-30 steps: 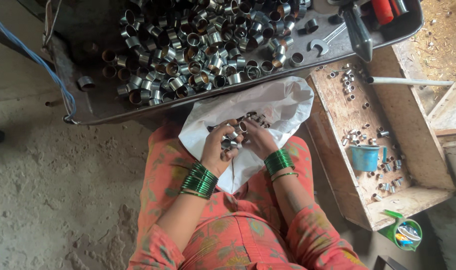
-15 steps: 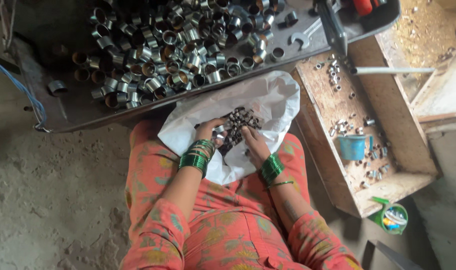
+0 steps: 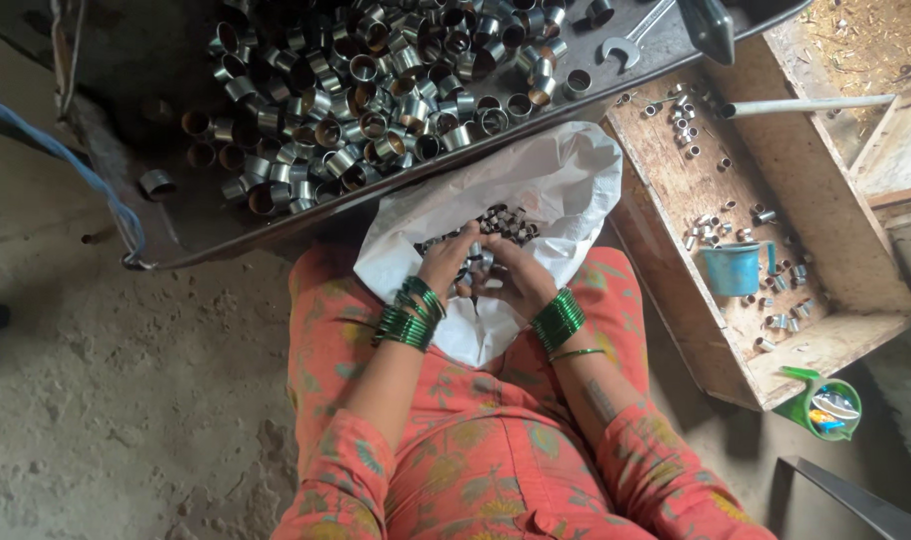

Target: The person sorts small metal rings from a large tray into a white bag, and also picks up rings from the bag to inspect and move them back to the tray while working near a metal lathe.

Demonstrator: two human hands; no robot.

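A view from above onto the lap of a seated person in orange patterned clothing [image 3: 496,460], on a dusty concrete floor [image 3: 126,400].

Across the top runs a wide dark metal tray [image 3: 226,235], tilted in the frame, heaped with short shiny metal sleeves [image 3: 376,90], many lying on their sides with open ends showing. A spanner [image 3: 641,35] lies on the tray near its right end.

To the right stands a shallow wooden box [image 3: 826,340] with worn boards. Small metal pieces are scattered over its floor, and a small blue cup [image 3: 733,268] sits among them. A thin white rod [image 3: 811,103] lies across the box's upper part. Just below the box's lower corner is a small green tub [image 3: 826,408].

On the person's lap, between tray and knees, lies an open white plastic bag [image 3: 556,180]. A cluster of small dark metal bushes [image 3: 501,225] rests inside it, near its middle.

Both hands are in the bag, close together and nearly touching. The left hand [image 3: 446,265] and the right hand [image 3: 516,280] curl inward around a few of the small bushes; the exact grip is hard to make out from this height. Each wrist carries a stack of green bangles [image 3: 408,315].
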